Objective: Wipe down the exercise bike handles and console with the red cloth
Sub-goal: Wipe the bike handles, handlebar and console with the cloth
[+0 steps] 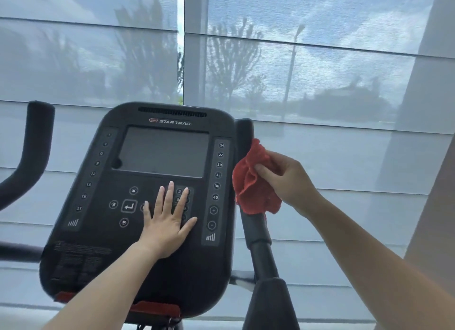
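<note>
Shaded window (320,83) is seen behind the console (103,233), filling the background. The console itself is braced by the left hand (167,221), which is laid flat on the keypad under the screen with fingers straight and spread; nothing is gripped.

Right handle (258,233) is seen just right of the console. Left handle (34,142) is seen well to the left of it, touched by neither hand.

Red cloth (251,182) is bunched against the right handle's upright, level with the console's right number column. It is pinched by the right hand (288,179) between thumb and curled fingers.

Progress: the right handle is judged to be the step in hand. No wet marks or streaks are visible, so whether the console or left handle is done cannot be told. Both are assumed left.
</note>
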A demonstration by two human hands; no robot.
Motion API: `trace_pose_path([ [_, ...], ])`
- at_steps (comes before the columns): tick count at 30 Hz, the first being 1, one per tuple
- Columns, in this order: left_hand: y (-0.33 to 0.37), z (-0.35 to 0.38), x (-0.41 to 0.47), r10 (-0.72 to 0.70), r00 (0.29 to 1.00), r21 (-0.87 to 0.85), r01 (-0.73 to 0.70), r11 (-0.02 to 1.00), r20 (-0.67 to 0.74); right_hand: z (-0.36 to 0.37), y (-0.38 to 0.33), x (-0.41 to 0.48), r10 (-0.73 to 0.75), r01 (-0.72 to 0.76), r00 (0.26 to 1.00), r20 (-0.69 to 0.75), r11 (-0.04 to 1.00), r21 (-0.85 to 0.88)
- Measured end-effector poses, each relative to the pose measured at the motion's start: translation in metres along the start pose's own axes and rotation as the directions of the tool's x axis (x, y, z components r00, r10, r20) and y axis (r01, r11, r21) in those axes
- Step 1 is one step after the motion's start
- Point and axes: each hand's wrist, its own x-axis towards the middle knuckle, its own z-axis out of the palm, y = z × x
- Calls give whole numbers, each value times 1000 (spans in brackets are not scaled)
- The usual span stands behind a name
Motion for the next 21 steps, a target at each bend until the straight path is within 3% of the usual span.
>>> trace_pose_path([
  [4, 1, -1, -1, 0, 1000, 27, 0, 1000, -8, -10, 16, -18, 125, -121, 983, 133, 992, -32],
  [7, 2, -1, -3, 1, 1000, 22, 0, 1000, -15, -10, 15, -26, 133, -133, 990, 56, 991, 2],
  [10, 1, -1, -5, 6, 1000, 6, -6, 1000, -20, 3, 13, -39, 106, -106, 994, -5, 991, -77],
  [15, 2, 2, -6, 6, 999, -14, -7, 1000, -41, -10, 1, -65, 197, -185, 975, 107, 977, -110],
  [18, 3, 2, -7, 12, 998, -44, -15, 999, -61, -6, -7, -78, 209, -205, 977, 30, 973, -102],
  [21, 0, 4, -10, 33, 998, -33, -35, 999, -51, 1, -11, -91, 224, -216, 975, 15, 953, -214],
])
